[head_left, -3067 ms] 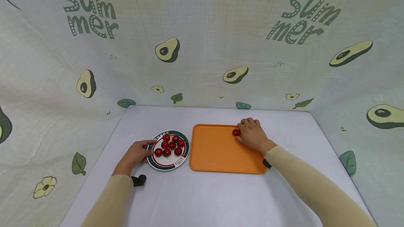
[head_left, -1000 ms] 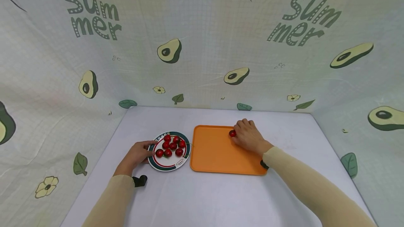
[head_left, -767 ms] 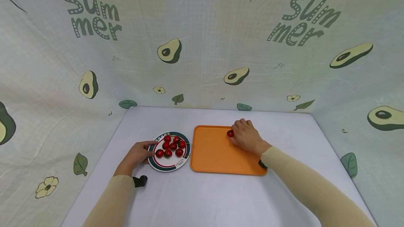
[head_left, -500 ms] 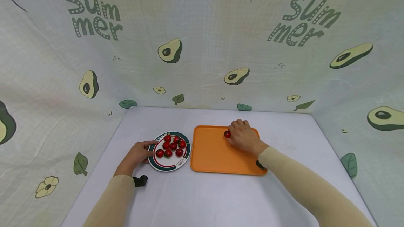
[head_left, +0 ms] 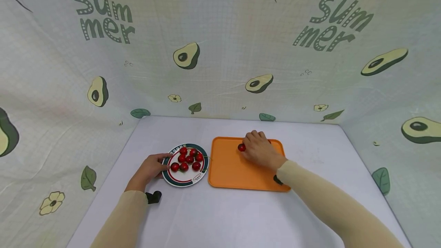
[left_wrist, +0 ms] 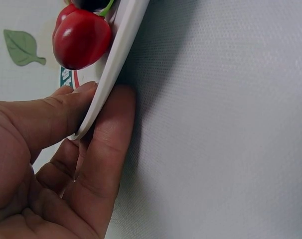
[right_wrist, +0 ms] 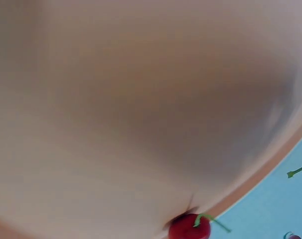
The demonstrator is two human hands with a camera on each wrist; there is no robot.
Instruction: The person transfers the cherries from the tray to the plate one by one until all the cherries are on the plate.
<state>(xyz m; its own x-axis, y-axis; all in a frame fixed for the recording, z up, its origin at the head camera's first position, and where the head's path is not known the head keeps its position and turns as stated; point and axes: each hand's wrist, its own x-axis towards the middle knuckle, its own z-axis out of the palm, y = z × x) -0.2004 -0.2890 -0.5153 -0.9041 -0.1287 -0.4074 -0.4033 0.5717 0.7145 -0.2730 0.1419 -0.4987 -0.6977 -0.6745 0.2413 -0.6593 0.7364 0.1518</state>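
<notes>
My left hand (head_left: 150,166) pinches the left rim of a round white plate (head_left: 179,183) with a green and red border, thumb on top and fingers beneath. Several red cherries (head_left: 184,167) lie on this plate; close up in the left wrist view, a glossy cherry (left_wrist: 83,40) sits near the thumb. My right hand (head_left: 260,149) is over the upper right of an orange tray (head_left: 227,171), fingers curled round a red cherry (head_left: 242,147) that pokes out on its left. The right wrist view is mostly filled by a blurred beige surface, with a green-stemmed cherry (right_wrist: 190,228) at the bottom.
The plate stands just left of the tray on a white table (head_left: 213,217). A bit of red shows on the tray behind the right hand, mostly hidden. A patterned cloth (head_left: 220,49) with avocados and lettering hangs behind and at both sides.
My right hand has slid left across the tray's upper part with the cherry. The left hand keeps its hold on the plate, and the cherries on it look unmoved.
</notes>
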